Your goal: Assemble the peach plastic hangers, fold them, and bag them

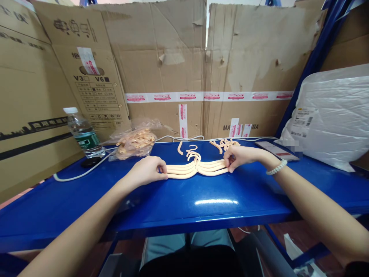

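Several cream-coloured hangers (184, 169) lie together in a fanned stack on the blue table, their curved hooks bunched at the middle and pointing away from me. My left hand (148, 170) is closed, thumb and fingers pinching the left ends of the hangers. At the opposite ends, my right hand (238, 157) pinches the right tips, also closed. Just behind the stack lie a loose curved hook (193, 147) and a short bent piece (180, 148). A small pile of similar peach pieces (227, 144) sits beyond my right hand.
A clear plastic bag of peach pieces (135, 144) rests at the back left, near a water bottle (86, 136) and a white cable (72, 179). A phone (276, 150) and a white wrapped package (331, 115) are at right. Cardboard (167, 69) walls the back.
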The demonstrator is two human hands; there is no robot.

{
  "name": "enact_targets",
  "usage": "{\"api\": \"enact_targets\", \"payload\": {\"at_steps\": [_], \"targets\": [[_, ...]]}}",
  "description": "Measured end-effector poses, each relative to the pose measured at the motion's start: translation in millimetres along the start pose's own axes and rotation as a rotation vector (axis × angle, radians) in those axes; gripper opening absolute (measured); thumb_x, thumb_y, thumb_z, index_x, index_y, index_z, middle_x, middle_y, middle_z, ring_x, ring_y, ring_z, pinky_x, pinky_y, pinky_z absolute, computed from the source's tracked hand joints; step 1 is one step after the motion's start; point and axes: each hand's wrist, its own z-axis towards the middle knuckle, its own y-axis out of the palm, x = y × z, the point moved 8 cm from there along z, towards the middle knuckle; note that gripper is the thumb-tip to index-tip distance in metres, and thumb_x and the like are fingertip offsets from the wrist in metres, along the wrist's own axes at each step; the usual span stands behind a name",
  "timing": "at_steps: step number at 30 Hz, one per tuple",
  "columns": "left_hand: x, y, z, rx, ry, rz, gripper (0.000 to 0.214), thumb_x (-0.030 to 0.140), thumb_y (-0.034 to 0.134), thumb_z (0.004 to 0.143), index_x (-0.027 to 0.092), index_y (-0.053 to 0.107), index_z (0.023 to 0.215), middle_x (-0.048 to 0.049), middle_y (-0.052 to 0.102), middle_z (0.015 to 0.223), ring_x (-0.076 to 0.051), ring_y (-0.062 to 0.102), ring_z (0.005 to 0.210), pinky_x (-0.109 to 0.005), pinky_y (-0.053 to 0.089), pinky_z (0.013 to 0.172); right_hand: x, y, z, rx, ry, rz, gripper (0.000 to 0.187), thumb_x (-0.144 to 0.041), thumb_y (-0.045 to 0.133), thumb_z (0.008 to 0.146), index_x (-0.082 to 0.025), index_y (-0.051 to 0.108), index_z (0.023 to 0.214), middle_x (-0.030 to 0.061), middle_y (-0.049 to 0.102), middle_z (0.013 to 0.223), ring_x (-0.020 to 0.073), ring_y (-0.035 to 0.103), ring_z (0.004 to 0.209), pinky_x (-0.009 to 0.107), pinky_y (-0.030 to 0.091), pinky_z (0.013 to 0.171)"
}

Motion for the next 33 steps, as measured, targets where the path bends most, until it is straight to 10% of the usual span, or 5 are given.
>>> {"api": "enact_targets", "payload": {"at_steps": [22, 29, 33], "targets": [[0.4, -5.9, -4.0, 0.128, -0.035, 0.071, 0.021, 0.034, 0.059, 0.072, 0.022, 0.063, 0.089, -0.0013, 0.068, 0.088, -0.020, 0.062, 0.077, -0.027, 0.040, 0.063, -3.4, -26.1, -11.9, 0.193, 0.035, -0.125, 0.032, -0.047, 0.064, 0.074, -0.015, 0.065, 0.081, 0.0055, 0.064, 0.073, 0.0164, 0.057, 0.064, 0.027, 0.041, 0.057], [10.1, -1.0, -0.7, 0.121, 0.164, -0.043, 0.036, 0.036, 0.058, 0.077, 0.020, 0.061, 0.110, -0.0089, 0.064, 0.114, -0.026, 0.058, 0.106, -0.037, 0.044, 0.092, -16.5, -20.4, -8.3, 0.244, -0.065, -0.208, 0.063, -0.054, 0.067, 0.072, -0.013, 0.063, 0.119, 0.0140, 0.064, 0.107, 0.0250, 0.060, 0.089, 0.034, 0.047, 0.073], [11.0, 15.2, 1.4, 0.040, 0.201, -0.127, 0.060, 0.046, 0.054, 0.085, 0.021, 0.044, 0.139, -0.0128, 0.039, 0.149, -0.030, 0.030, 0.140, -0.045, 0.024, 0.113, -19.5, -4.3, 1.8, 0.201, -0.095, -0.239, 0.084, -0.059, 0.070, 0.068, -0.012, 0.051, 0.135, 0.0182, 0.050, 0.137, 0.0358, 0.045, 0.124, 0.044, 0.041, 0.096]]}}
